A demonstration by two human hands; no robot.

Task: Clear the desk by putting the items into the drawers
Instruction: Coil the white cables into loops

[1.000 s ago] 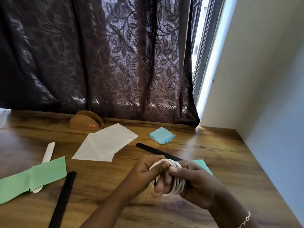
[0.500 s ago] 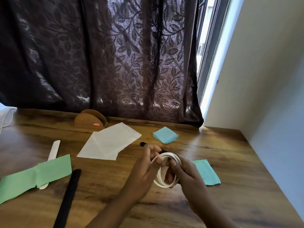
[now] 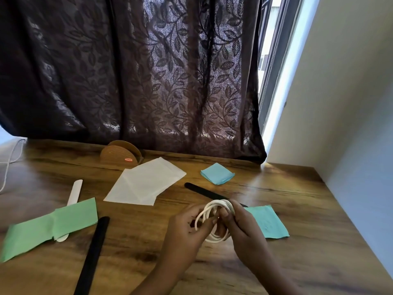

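Observation:
Both hands hold a coil of white cable [image 3: 212,218] just above the wooden desk [image 3: 297,262]. My left hand [image 3: 187,228] pinches the coil's left side and my right hand [image 3: 242,228] grips its right side. On the desk lie white paper sheets [image 3: 146,182], a blue paper stack [image 3: 218,173], a teal sheet [image 3: 268,222] beside my right hand, a green sheet [image 3: 51,226], a white stick [image 3: 73,192], and two black strips: one [image 3: 93,256] at the front left, another [image 3: 204,192] partly hidden behind my hands.
A brown rounded holder [image 3: 119,155] stands at the desk's back edge under a dark leaf-patterned curtain [image 3: 138,71]. A white cord [image 3: 8,162] trails off at the far left. A wall [image 3: 350,103] borders the desk on the right. No drawer is in view.
The hands have spread a little on the coil, which now shows looser loops. The view has tilted up and the hands sit lower in it.

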